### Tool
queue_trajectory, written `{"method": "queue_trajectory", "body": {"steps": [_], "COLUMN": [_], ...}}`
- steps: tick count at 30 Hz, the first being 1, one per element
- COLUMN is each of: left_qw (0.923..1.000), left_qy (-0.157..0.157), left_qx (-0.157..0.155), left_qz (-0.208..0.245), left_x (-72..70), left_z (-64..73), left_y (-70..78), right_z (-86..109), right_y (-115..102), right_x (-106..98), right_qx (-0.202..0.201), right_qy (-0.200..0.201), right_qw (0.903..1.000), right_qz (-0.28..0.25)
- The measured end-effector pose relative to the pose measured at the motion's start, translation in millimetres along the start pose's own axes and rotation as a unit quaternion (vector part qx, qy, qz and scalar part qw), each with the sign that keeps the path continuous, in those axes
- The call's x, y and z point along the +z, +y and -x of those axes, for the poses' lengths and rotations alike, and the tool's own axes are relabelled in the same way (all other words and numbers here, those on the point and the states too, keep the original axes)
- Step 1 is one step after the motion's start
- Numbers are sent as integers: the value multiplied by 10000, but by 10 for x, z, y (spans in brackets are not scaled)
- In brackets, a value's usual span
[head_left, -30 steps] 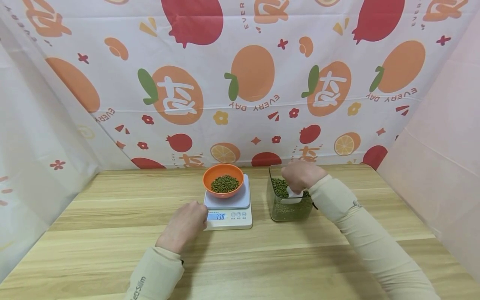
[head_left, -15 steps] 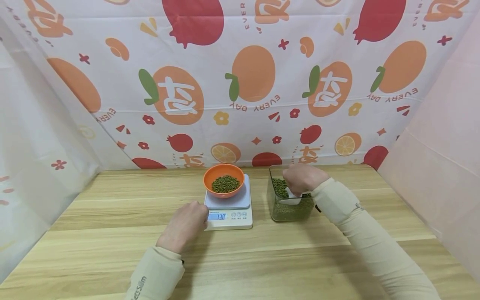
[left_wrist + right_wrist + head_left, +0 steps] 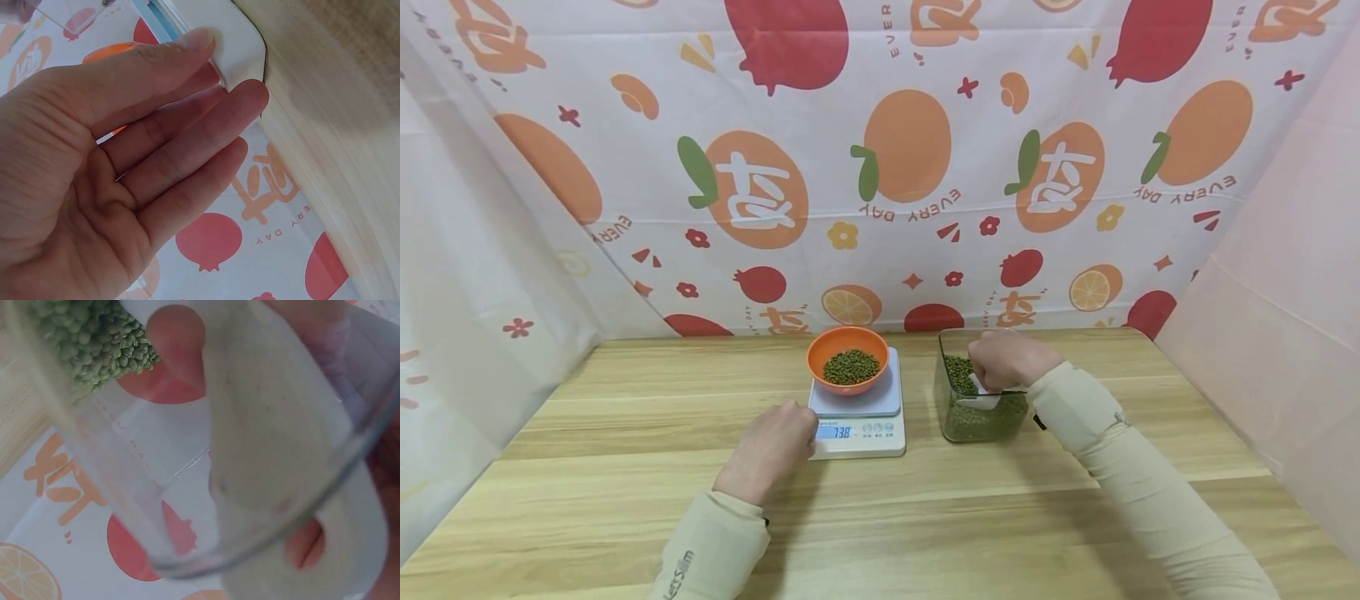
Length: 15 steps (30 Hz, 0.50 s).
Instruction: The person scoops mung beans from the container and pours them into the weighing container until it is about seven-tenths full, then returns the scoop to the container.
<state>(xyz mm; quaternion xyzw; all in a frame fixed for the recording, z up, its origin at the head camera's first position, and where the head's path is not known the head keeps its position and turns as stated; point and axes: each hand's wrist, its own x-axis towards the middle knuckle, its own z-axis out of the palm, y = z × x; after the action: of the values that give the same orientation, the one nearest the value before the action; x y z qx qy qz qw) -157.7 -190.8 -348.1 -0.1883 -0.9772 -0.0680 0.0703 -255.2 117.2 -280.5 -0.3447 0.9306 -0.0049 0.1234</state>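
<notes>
My left hand (image 3: 775, 446) reaches the front left corner of a white kitchen scale (image 3: 857, 448). In the left wrist view its thumb (image 3: 197, 39) and nearly straight fingers (image 3: 250, 94) touch the scale's edge. On the scale's platform sits an orange bowl (image 3: 818, 367) with green mung beans (image 3: 852, 367) in it; the display (image 3: 835, 432) reads 73.8. My right hand (image 3: 1011, 358) grips a white scoop (image 3: 269, 437) inside a clear container (image 3: 981, 427) of mung beans (image 3: 958, 375). The scoop's handle, with a hole in it, shows through the container's wall; the scoop's contents are hidden.
Scale and container stand side by side on a wooden table (image 3: 880, 533), with a gap between them. A fruit-printed cloth (image 3: 820, 192) hangs right behind the table, and pale cloth sides (image 3: 1262, 333) close it in.
The right hand and scoop have shifted slightly to the right within the container. The left hand stays at the scale, and the display still reads 73.8.
</notes>
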Motion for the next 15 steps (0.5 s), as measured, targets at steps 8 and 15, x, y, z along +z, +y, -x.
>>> {"method": "queue_trajectory", "body": {"steps": [8, 15], "left_qw": [10000, 10000], "left_qy": [-1, 33], "left_qx": [22, 35], "left_qz": [8, -10], "left_x": [0, -4], "left_z": [-3, 1], "left_y": [-6, -7], "right_z": [-10, -42], "right_y": [22, 23], "right_x": [33, 94], "right_qx": [-65, -78], "right_qy": [193, 334], "right_qw": [9998, 9992], "right_qz": [23, 213]}}
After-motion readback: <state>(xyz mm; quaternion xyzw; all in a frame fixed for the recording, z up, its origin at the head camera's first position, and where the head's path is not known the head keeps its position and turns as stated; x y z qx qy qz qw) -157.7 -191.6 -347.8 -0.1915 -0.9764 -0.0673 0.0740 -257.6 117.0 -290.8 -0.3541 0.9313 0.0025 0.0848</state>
